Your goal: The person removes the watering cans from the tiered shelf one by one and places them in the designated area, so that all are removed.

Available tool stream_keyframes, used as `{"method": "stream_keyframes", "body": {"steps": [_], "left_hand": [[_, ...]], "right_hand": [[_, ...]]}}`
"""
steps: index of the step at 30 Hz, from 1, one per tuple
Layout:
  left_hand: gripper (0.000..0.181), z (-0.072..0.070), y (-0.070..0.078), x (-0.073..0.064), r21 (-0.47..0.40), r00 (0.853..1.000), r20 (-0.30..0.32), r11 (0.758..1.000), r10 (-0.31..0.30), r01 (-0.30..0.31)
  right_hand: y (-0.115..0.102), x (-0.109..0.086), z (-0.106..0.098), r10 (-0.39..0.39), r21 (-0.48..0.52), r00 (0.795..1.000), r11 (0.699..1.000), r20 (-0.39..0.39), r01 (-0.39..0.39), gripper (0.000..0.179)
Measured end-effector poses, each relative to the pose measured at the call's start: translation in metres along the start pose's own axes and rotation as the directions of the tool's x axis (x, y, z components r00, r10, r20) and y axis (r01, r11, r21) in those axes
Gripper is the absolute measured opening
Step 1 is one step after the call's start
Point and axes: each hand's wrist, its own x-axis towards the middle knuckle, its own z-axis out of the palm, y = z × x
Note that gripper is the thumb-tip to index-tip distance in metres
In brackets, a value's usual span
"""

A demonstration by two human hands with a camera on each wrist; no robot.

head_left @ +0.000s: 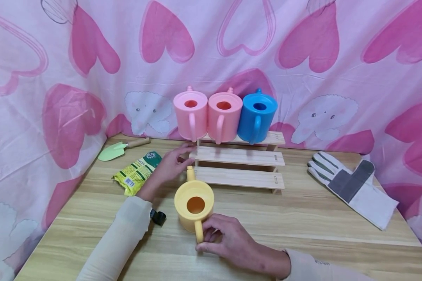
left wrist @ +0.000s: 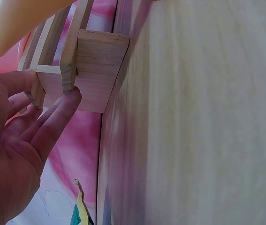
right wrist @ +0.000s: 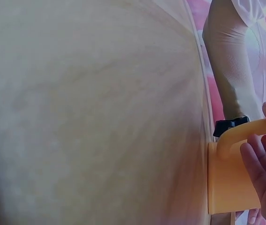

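My right hand (head_left: 230,240) grips the handle of a yellow watering can (head_left: 182,218), thumb on one side and fingers on the other. The can is upright, low in front of a three-tier wooden shelf (head_left: 232,156), its spout towards the shelf; this spout (left wrist: 25,23) also shows large in the left wrist view. My left hand (head_left: 173,164) holds the shelf's left end, with the thumb by the middle board and the fingertips at the board ends. On the top board stand two pink watering cans (head_left: 198,127) (head_left: 233,127) and a blue one (head_left: 249,125), side by side, handles towards me.
Left of the shelf lie a yellow-green packet (head_left: 135,173) and a green trowel (head_left: 112,151) with a wooden handle. A white and grey glove (head_left: 362,195) lies on the right of the table (head_left: 295,242). Pink heart-printed cloth (head_left: 211,23) hangs behind and beside the table.
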Motion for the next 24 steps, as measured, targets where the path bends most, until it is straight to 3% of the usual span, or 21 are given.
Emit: {"method": "stream_keyframes", "body": {"steps": [5, 12, 21, 24], "left_hand": [[0.045, 0.0, -0.001, 0.0, 0.001, 1.0, 0.002, 1.0, 0.011, -0.011], [0.044, 0.0, 0.001, -0.001, -0.003, 1.0, 0.002, 1.0, 0.02, -0.02], [0.046, 0.0, 0.002, 0.0, 0.001, 1.0, 0.004, 1.0, 0.006, -0.006], [0.045, 0.0, 0.001, 0.0, 0.0, 1.0, 0.002, 1.0, -0.001, 0.001]], "right_hand": [[-0.001, 0.0, -0.007, -0.048, -0.045, 0.999, 0.998, -0.012, 0.048, 0.025], [-0.006, 0.006, -0.028, -0.029, -0.047, 0.998, 0.999, -0.056, 0.026, 0.022], [-0.017, 0.03, -0.057, -0.083, -0.155, 0.983, 0.986, -0.165, 0.058, 0.013], [-0.014, 0.042, -0.064, -0.065, -0.139, 0.978, 0.99, -0.201, 0.038, 0.009]]}}
